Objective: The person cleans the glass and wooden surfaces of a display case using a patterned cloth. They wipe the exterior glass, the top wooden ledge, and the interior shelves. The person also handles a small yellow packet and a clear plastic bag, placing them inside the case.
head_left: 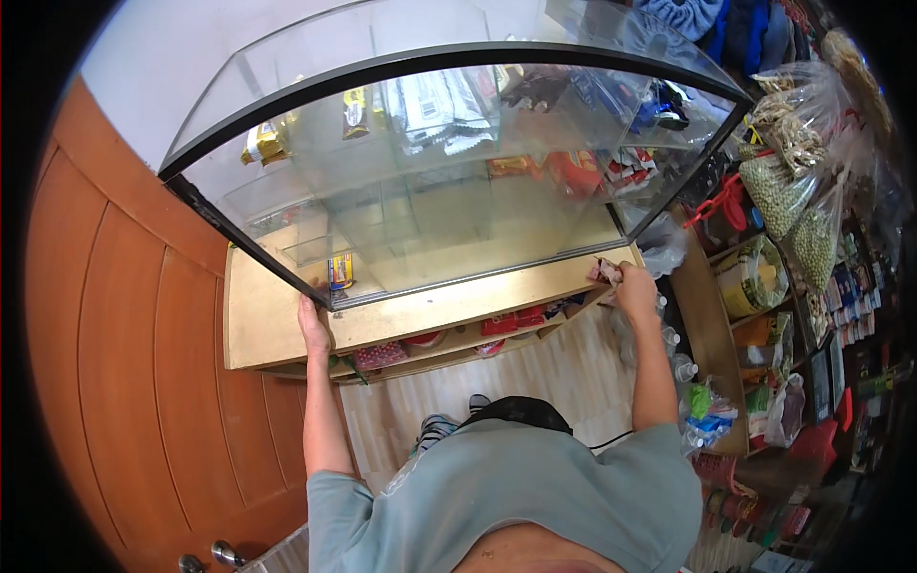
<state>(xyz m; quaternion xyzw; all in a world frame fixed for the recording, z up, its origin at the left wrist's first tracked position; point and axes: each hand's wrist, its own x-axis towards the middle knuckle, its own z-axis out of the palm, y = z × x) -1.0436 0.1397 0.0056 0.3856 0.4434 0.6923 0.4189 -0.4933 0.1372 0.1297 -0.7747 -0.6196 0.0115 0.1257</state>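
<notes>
A glass display case point(382, 229) with a black frame stands on a pale wooden shelf unit point(287, 315) in front of me. My left hand point(313, 327) is closed at the case's lower left corner, its fingertips partly hidden by the frame. At the right end of the wooden top, my right hand point(635, 289) pinches a crumpled pinkish cloth point(605, 271) against the surface. Through the glass show silvery packets point(439, 110), a yellow packet point(263, 143) and red packets point(573, 172). Near my left hand, a small yellow and blue pack point(340, 272) lies inside.
An orange-brown wooden door point(143, 353) with metal knobs point(225, 552) is at the left. Below the wooden top, shelves hold red packages point(516, 320). Crowded shelves point(707, 334) stand at the right, with hanging bags of green pellets point(788, 201) and plastic bottles point(683, 368) beside them.
</notes>
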